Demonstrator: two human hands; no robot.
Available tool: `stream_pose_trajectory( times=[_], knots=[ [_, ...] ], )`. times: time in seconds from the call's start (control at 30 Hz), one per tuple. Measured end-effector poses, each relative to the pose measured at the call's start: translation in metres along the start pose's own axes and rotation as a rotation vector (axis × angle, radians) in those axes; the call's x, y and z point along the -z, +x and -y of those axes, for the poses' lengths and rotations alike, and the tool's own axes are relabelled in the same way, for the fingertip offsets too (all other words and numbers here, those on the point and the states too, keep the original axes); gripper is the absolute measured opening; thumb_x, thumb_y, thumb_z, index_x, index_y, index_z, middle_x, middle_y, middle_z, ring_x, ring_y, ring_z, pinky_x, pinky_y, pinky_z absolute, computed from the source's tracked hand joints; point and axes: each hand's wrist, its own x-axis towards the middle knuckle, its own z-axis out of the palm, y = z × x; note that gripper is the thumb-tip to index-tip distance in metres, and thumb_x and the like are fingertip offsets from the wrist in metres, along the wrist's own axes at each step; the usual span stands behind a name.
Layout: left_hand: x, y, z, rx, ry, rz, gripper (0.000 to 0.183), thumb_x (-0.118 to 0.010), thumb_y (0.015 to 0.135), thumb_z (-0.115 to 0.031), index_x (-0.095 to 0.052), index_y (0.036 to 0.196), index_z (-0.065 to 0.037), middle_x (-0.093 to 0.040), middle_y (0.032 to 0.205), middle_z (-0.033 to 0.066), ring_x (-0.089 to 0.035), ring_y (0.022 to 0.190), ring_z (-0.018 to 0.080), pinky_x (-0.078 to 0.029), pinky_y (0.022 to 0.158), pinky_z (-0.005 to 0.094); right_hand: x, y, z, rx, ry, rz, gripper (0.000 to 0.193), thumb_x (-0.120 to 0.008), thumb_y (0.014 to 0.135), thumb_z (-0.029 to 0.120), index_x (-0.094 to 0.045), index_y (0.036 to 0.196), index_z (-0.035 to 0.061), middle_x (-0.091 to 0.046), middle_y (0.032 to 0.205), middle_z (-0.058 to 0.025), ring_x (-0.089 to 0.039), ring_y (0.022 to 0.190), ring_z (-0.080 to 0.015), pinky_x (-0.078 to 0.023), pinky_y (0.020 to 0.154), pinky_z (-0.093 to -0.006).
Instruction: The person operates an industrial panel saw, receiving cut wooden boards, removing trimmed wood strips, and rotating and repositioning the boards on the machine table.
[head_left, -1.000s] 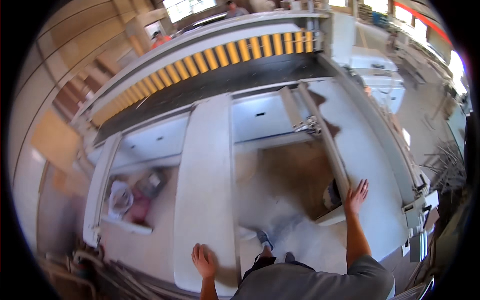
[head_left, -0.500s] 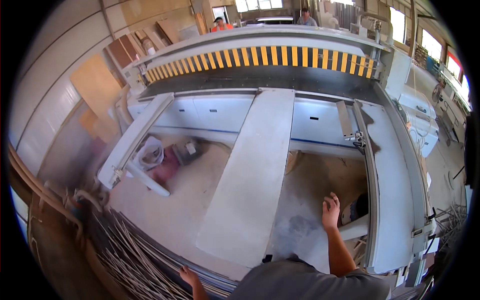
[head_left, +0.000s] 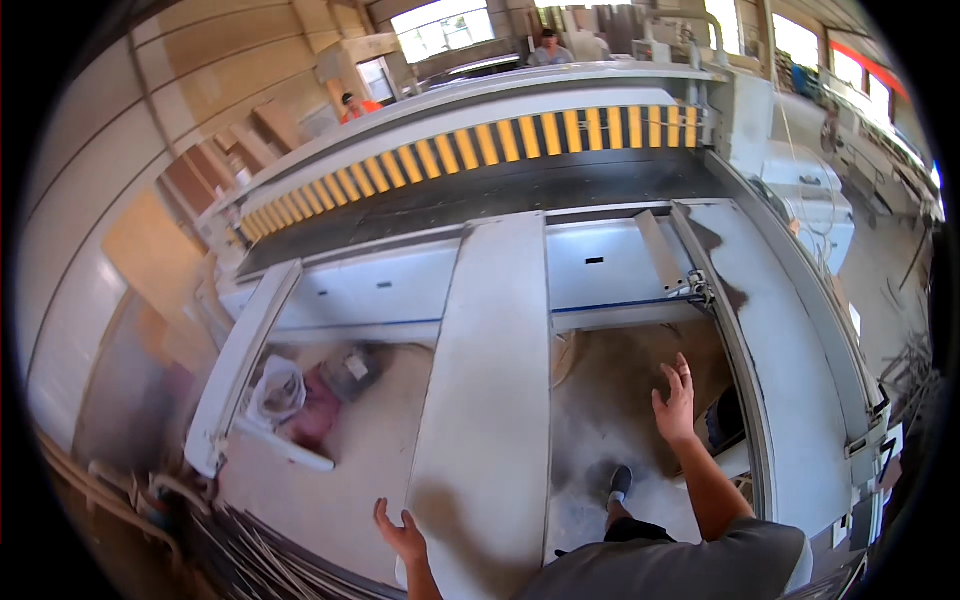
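My left hand (head_left: 402, 535) is raised over the left edge of the long white middle support table (head_left: 490, 350), its fingers apart and nothing in them. My right hand (head_left: 676, 402) hovers over the gap between that table and the white right side table (head_left: 775, 350). Its fingers are spread, with nothing held. Beyond both hands stretches a wide panel saw machine with a dark bed (head_left: 400, 225) and a row of yellow-and-black strips (head_left: 505, 142). My foot in a dark shoe (head_left: 622, 482) shows on the floor under the gap.
A narrow white support arm (head_left: 245, 365) reaches out at the left. Near it on the floor lie a white sack (head_left: 277, 392) and a dark box (head_left: 347, 370). Thin strips (head_left: 265, 555) are piled at lower left. Two people stand behind the machine, one in orange (head_left: 369, 106).
My left hand has risen from above the strip pile to the middle table's edge. The right hand stays raised over the gap. My view has shifted, and my shoe now shows.
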Motion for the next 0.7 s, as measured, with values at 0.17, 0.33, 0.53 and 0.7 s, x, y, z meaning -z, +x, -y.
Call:
stream_pose_trajectory(
  times=[0.17,0.33,0.53,0.7],
  knots=[
    [-0.123,0.043,-0.097,-0.093,-0.048,0.195,0.054,-0.063,0.089,0.005,-0.049,0.141,0.001,-0.050,0.145,0.0238,-0.047,0.136,0.0430,-0.038,0.115,0.0501,0.010,0.110,-0.107,-0.066,-0.091,-0.170,0.056,-0.068,0.084,0.001,-0.055,0.138,0.0050,-0.035,0.162,-0.0226,-0.039,0.144,-0.0439,-0.036,0.118,-0.0490],
    [-0.229,0.093,-0.201,-0.231,-0.020,0.356,0.053,-0.063,0.091,0.001,-0.049,0.142,0.000,-0.048,0.147,0.0226,-0.046,0.137,0.0419,-0.038,0.115,0.0491,0.046,0.178,-0.181,-0.223,-0.103,-0.263,0.054,-0.065,0.085,0.001,-0.054,0.138,0.0018,-0.039,0.158,-0.0263,-0.040,0.143,-0.0463,-0.037,0.117,-0.0512],
    [-0.357,0.170,-0.263,-0.436,-0.036,0.493,0.051,-0.064,0.095,-0.006,-0.049,0.144,-0.001,-0.048,0.149,0.0228,-0.045,0.139,0.0413,-0.038,0.116,0.0485,0.059,0.225,-0.245,-0.328,-0.170,-0.334,0.055,-0.065,0.088,0.003,-0.052,0.141,0.0002,-0.038,0.158,-0.0278,-0.042,0.142,-0.0474,-0.039,0.117,-0.0499],
    [-0.494,0.242,-0.318,-0.563,-0.083,0.582,0.051,-0.062,0.100,-0.016,-0.049,0.146,0.000,-0.045,0.154,0.0239,-0.043,0.141,0.0415,-0.036,0.118,0.0478,0.053,0.256,-0.283,-0.412,-0.273,-0.295,0.061,-0.067,0.093,0.009,-0.044,0.149,-0.0009,-0.036,0.160,-0.0265,-0.039,0.143,-0.0465,-0.036,0.118,-0.0504]
  ],
)
